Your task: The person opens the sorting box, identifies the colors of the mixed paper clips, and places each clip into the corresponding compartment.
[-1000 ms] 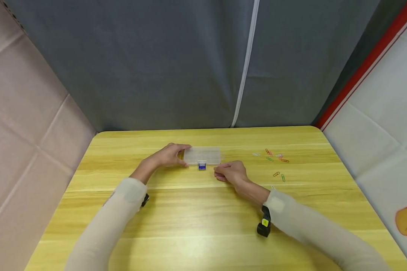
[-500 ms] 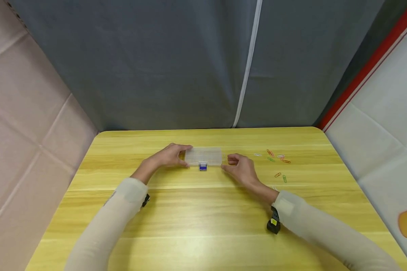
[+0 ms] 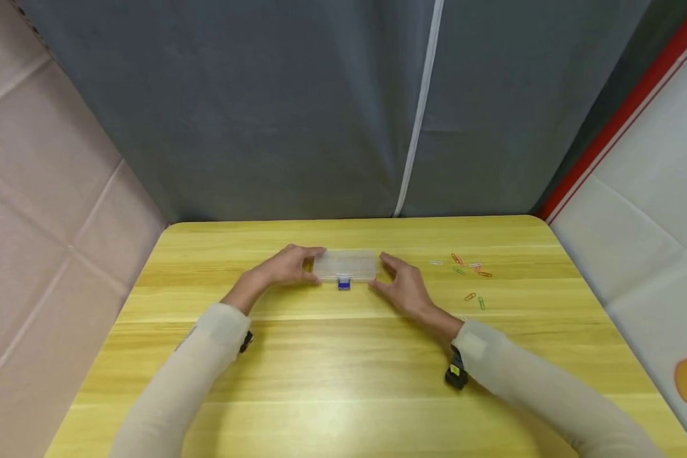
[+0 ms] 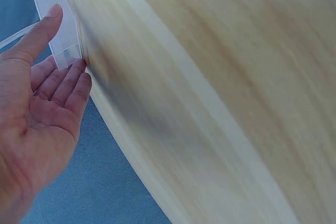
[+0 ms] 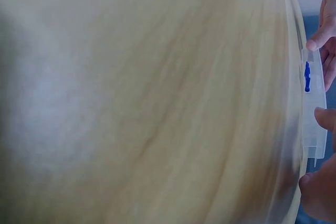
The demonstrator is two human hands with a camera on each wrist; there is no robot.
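the clear plastic box (image 3: 345,264) lies flat on the yellow wooden desk (image 3: 343,375), toward the far edge and a little left of the middle, its long side running parallel to that edge. a small blue latch (image 3: 343,284) sits at the middle of its near long side. the box lies directly between the two hands.

the left hand (image 3: 288,264) is at the box's left short end, thumb curled onto the near corner and fingers wrapped round the far side, so it grips that end; the left wrist view shows the thumb lying along the box's side and the fingertips (image 4: 73,80) against its end. the right hand (image 3: 403,284) is at the right short end, fingers loosely spread and arched, index tip at the far right corner and thumb near the front corner; whether it presses or only touches cannot be told.

both forearms, in pale sleeves, reach in from the near edge and converge on the box. coloured paper clips (image 3: 464,270) lie scattered toward the far right corner, apart from the right hand.
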